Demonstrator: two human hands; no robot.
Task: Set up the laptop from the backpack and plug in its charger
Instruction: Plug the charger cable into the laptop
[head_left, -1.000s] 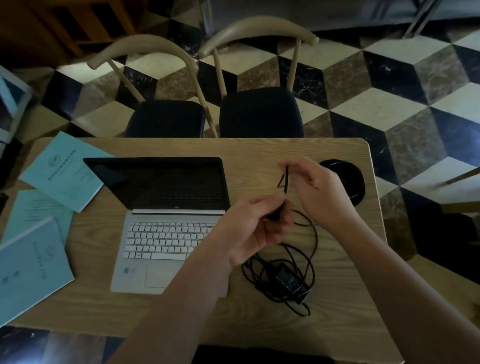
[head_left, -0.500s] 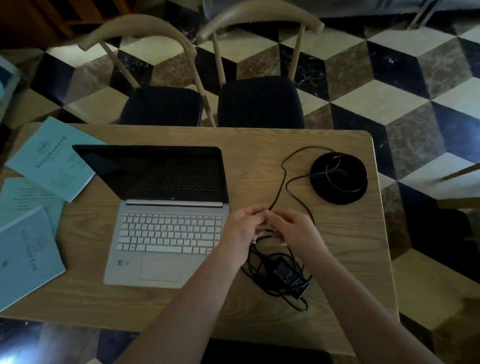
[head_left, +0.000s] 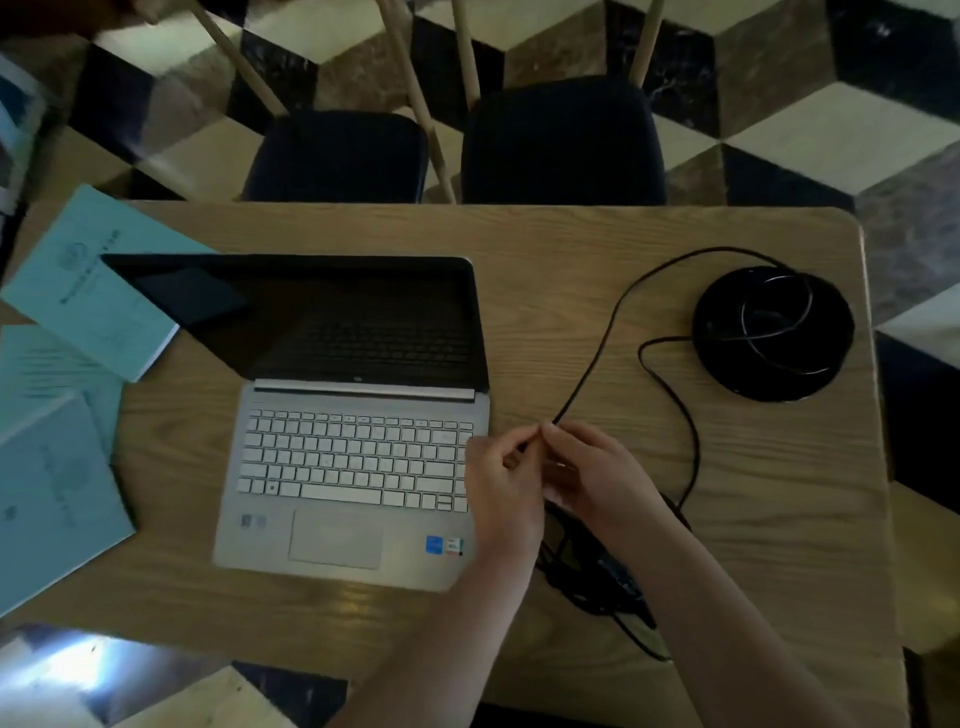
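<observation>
Two hands, left (head_left: 501, 480) and right (head_left: 592, 475), pinch the charger cable (head_left: 597, 358) together at the laptop (head_left: 358, 441)'s 3 o'clock edge. I judge slack looped over the black disc (head_left: 774, 332) at 2 o'clock could snag and drag it across the surface (head_left: 571, 234).

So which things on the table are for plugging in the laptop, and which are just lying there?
For the job: laptop, charger cable, charger brick, left hand, right hand.
Just lying there: blue booklets, round black disc, two chairs.
</observation>
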